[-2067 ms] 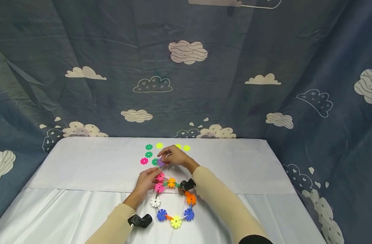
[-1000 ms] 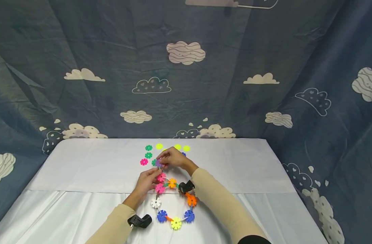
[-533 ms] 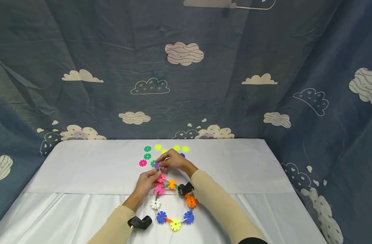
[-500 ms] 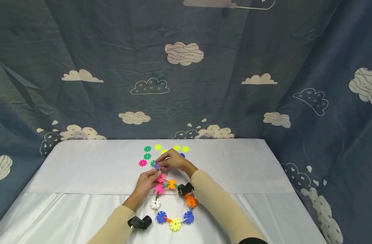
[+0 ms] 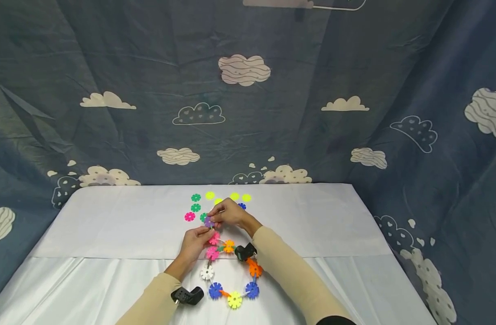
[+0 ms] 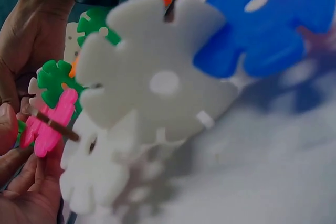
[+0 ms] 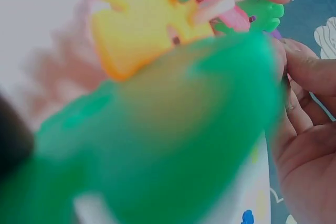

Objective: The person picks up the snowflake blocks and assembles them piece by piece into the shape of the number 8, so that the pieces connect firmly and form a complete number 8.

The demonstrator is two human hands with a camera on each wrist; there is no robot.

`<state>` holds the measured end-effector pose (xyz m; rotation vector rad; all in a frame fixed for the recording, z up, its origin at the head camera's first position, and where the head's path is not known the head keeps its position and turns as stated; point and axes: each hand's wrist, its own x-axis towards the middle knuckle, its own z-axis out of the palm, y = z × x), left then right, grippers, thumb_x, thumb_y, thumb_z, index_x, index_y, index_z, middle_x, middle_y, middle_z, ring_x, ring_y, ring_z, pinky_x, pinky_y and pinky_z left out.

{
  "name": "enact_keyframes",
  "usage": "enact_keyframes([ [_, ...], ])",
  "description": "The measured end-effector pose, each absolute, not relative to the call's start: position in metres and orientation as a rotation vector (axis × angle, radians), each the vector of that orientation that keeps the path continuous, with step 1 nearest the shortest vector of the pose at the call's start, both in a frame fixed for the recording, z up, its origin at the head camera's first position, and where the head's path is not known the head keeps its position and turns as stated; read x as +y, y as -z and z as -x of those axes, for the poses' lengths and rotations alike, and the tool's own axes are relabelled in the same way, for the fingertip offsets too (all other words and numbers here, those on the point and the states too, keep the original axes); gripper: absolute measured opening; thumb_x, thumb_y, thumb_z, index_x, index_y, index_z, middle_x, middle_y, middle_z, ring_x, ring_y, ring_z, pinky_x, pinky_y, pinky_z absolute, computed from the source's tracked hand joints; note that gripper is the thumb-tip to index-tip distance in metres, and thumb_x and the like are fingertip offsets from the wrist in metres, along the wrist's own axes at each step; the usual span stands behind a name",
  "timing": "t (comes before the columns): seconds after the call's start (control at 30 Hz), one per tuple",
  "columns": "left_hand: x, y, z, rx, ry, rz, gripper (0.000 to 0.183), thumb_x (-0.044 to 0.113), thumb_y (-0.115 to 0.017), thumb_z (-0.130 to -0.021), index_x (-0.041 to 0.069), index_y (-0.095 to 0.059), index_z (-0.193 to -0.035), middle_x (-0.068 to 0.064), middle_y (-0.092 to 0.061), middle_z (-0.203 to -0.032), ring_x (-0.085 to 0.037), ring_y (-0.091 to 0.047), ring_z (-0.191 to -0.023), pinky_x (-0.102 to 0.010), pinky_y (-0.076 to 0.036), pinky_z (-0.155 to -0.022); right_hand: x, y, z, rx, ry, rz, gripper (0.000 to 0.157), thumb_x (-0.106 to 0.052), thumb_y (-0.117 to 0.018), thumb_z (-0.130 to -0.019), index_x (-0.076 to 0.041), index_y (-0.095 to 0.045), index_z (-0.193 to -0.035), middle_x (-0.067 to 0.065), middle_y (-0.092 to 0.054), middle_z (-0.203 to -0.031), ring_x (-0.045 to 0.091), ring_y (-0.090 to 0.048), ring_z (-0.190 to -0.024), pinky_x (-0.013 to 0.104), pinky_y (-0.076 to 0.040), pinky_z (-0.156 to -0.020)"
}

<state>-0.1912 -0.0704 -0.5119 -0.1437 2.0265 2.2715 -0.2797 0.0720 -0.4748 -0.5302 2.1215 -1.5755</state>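
Observation:
A ring of linked snowflake discs (image 5: 233,289) in white, blue, yellow, orange and pink lies on the white table (image 5: 109,225). My left hand (image 5: 194,242) pinches the pink disc (image 5: 214,237) at the ring's far end. My right hand (image 5: 228,214) pinches a purple disc (image 5: 208,222) right above that pink disc, touching it. Up close in the left wrist view are a white disc (image 6: 157,82), a blue disc (image 6: 268,24) and the pink disc (image 6: 50,121) by my left hand's fingertips (image 6: 21,192). A blurred green disc (image 7: 173,145) fills the right wrist view, with my right hand (image 7: 310,145) beside it.
Loose discs lie beyond the hands: green ones (image 5: 196,197), a pink one (image 5: 189,216), yellow ones (image 5: 209,195) and a blue one (image 5: 241,206). Dark cloud-print cloth (image 5: 248,90) walls in the table at the back and sides. Black wrist cameras (image 5: 187,295) sit on both forearms.
My right hand has brought the purple disc slightly down and nearer, onto the pink disc. My left hand has kept its hold in place.

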Motion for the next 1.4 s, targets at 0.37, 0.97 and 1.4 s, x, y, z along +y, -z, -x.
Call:
enact_keyframes([
  [0.37, -0.074, 0.508, 0.192, 1.966, -2.258, 0.172, 0.029, 0.002, -0.059, -0.095, -0.017, -0.052, -0.116, -0.004, -0.070, -0.085, -0.008, -0.063, -0.072, -0.023, -0.057, -0.067, 0.074, 0.476, 0.279, 2.123, 1.534, 0.504, 0.015, 0.010, -0.065, -0.085, 0.014, -0.068, -0.099, 0.016, -0.070, -0.075, 0.010, -0.059, -0.053, 0.022, -0.055, -0.055],
  [0.97, -0.091, 0.506, 0.199, 1.953, -2.204, 0.386, 0.016, 0.005, -0.051, -0.098, -0.008, -0.051, -0.106, -0.007, -0.067, -0.082, -0.010, -0.063, -0.066, -0.029, -0.060, -0.065, 0.109, 0.465, 0.303, 2.531, 1.316, 0.340, 0.013, -0.011, -0.071, -0.088, -0.002, -0.074, -0.096, 0.010, -0.064, -0.078, 0.013, -0.051, -0.057, 0.024, -0.048, -0.053],
  [1.4, -0.098, 0.503, 0.188, 1.948, -2.321, 0.505, 0.012, 0.005, -0.044, -0.101, -0.006, -0.042, -0.106, -0.011, -0.062, -0.088, -0.008, -0.065, -0.066, -0.027, -0.059, -0.069, 0.134, 0.480, 0.313, 2.779, 0.831, 0.258, 0.028, -0.015, -0.081, -0.079, -0.008, -0.069, -0.103, 0.006, -0.061, -0.090, 0.019, -0.053, -0.081, 0.032, -0.048, -0.077],
])
